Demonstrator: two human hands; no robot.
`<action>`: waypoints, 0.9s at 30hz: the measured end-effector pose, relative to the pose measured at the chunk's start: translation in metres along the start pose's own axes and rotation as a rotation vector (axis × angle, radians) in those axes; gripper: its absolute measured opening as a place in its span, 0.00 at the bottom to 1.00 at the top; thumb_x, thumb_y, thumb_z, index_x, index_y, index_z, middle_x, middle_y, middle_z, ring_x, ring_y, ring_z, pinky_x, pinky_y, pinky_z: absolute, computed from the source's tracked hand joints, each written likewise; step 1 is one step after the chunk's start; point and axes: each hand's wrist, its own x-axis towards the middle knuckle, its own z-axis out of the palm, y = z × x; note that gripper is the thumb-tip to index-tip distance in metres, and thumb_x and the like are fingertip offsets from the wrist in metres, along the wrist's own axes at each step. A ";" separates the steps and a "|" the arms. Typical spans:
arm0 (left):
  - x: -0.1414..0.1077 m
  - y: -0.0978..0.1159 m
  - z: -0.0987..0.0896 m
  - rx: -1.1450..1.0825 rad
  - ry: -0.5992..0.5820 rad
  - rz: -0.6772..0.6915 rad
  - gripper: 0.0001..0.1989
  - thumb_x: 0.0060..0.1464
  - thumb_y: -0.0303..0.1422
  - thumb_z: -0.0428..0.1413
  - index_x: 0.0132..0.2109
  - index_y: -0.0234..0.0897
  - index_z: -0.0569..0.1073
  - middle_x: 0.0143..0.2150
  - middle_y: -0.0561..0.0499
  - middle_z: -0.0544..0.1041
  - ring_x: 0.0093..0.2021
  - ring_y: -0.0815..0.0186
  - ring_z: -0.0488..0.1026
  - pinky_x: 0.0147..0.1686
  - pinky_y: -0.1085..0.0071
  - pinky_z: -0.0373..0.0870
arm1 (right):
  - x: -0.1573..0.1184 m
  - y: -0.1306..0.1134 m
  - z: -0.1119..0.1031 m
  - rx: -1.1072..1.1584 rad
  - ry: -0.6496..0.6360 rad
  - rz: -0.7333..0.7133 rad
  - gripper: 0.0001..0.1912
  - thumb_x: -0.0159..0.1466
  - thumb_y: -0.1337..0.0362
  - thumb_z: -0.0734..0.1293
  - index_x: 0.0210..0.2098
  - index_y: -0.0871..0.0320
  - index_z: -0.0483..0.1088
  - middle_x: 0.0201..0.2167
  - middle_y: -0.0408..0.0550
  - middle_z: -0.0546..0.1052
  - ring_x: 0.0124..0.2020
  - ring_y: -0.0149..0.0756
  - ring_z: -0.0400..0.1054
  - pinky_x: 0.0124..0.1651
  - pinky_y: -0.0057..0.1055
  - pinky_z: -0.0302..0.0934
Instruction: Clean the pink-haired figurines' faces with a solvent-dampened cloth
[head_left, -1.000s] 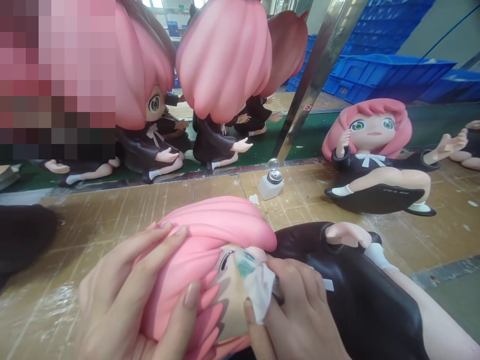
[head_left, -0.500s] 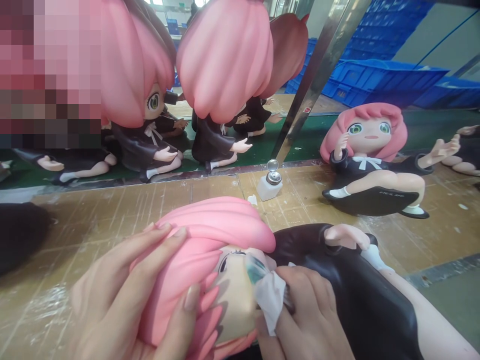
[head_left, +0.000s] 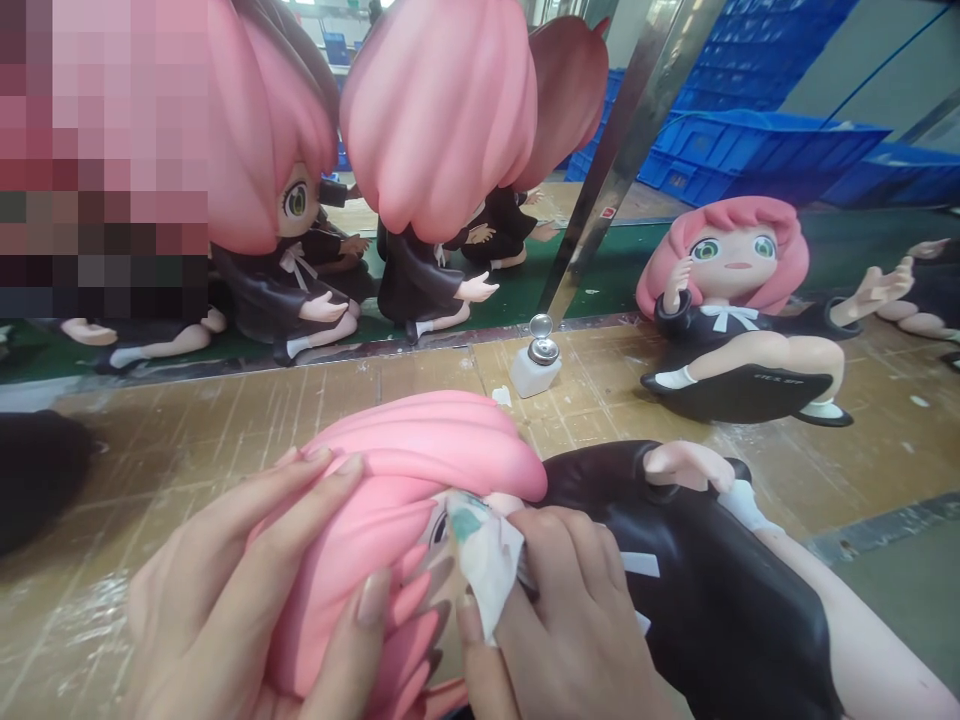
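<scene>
Wiping cloth: the crumpled white cloth (head_left: 491, 575), thin, soft and stained green, has shifted toward the hair since the previous frame and now covers more of the face.
Right hand (head_left: 574, 605): pinches the cloth between thumb and fingers against the face.
Left hand (head_left: 247, 590): fingers spread wide over the smooth, grooved pink hair (head_left: 427, 445), in the same place as before.
Held figure (head_left: 720, 590): lies face up on the scuffed tan tabletop (head_left: 195, 430); glossy black dress; long axis slants from head at left to legs at lower right.
Beyond: squarish white bottle (head_left: 535, 373), metal lid raised; reclining figure (head_left: 750, 390) at right.
</scene>
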 end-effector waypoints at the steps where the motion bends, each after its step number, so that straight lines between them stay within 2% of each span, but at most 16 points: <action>1: 0.000 0.000 0.000 -0.003 -0.002 -0.004 0.26 0.58 0.40 0.54 0.63 0.61 0.65 0.62 0.54 0.70 0.61 0.50 0.68 0.63 0.48 0.61 | 0.001 0.000 -0.002 -0.016 -0.012 -0.007 0.12 0.65 0.66 0.58 0.32 0.63 0.72 0.37 0.58 0.69 0.37 0.46 0.59 0.40 0.43 0.53; 6: -0.003 0.000 -0.002 -0.029 -0.018 -0.003 0.26 0.58 0.39 0.54 0.63 0.60 0.65 0.63 0.54 0.68 0.60 0.47 0.68 0.62 0.46 0.60 | -0.004 0.010 -0.021 -0.171 -0.198 -0.099 0.08 0.64 0.66 0.62 0.33 0.63 0.71 0.37 0.60 0.69 0.38 0.48 0.59 0.39 0.43 0.53; 8: -0.003 0.000 -0.001 -0.026 -0.025 0.002 0.27 0.57 0.39 0.54 0.64 0.60 0.64 0.64 0.54 0.67 0.61 0.47 0.67 0.62 0.45 0.60 | -0.005 0.010 -0.022 -0.185 -0.224 -0.121 0.07 0.64 0.65 0.63 0.35 0.63 0.70 0.38 0.60 0.69 0.37 0.48 0.59 0.39 0.43 0.53; 13: -0.002 0.000 0.000 -0.014 -0.002 0.013 0.28 0.57 0.39 0.55 0.64 0.60 0.64 0.63 0.54 0.69 0.62 0.49 0.68 0.64 0.47 0.60 | 0.001 0.002 -0.011 -0.072 -0.079 -0.039 0.10 0.64 0.66 0.59 0.32 0.63 0.70 0.36 0.60 0.69 0.36 0.47 0.59 0.38 0.43 0.53; 18: -0.001 0.002 0.001 -0.030 -0.021 -0.020 0.25 0.59 0.39 0.54 0.63 0.59 0.65 0.63 0.53 0.68 0.61 0.49 0.67 0.62 0.47 0.60 | -0.002 0.008 -0.020 -0.202 -0.235 -0.134 0.08 0.63 0.66 0.63 0.35 0.64 0.71 0.36 0.61 0.70 0.37 0.48 0.59 0.38 0.43 0.54; 23: -0.003 0.003 -0.001 -0.028 -0.015 -0.012 0.26 0.58 0.39 0.54 0.64 0.59 0.65 0.63 0.54 0.68 0.62 0.49 0.67 0.63 0.47 0.59 | -0.001 0.007 -0.022 -0.134 -0.202 -0.139 0.07 0.62 0.66 0.63 0.33 0.63 0.70 0.33 0.59 0.69 0.35 0.48 0.59 0.36 0.42 0.54; 27: -0.003 0.004 -0.002 -0.036 -0.045 -0.045 0.27 0.59 0.39 0.53 0.65 0.62 0.62 0.64 0.55 0.66 0.63 0.47 0.65 0.64 0.44 0.58 | 0.002 0.008 -0.021 -0.192 -0.189 -0.155 0.06 0.61 0.67 0.63 0.31 0.63 0.70 0.32 0.60 0.70 0.34 0.48 0.59 0.35 0.42 0.54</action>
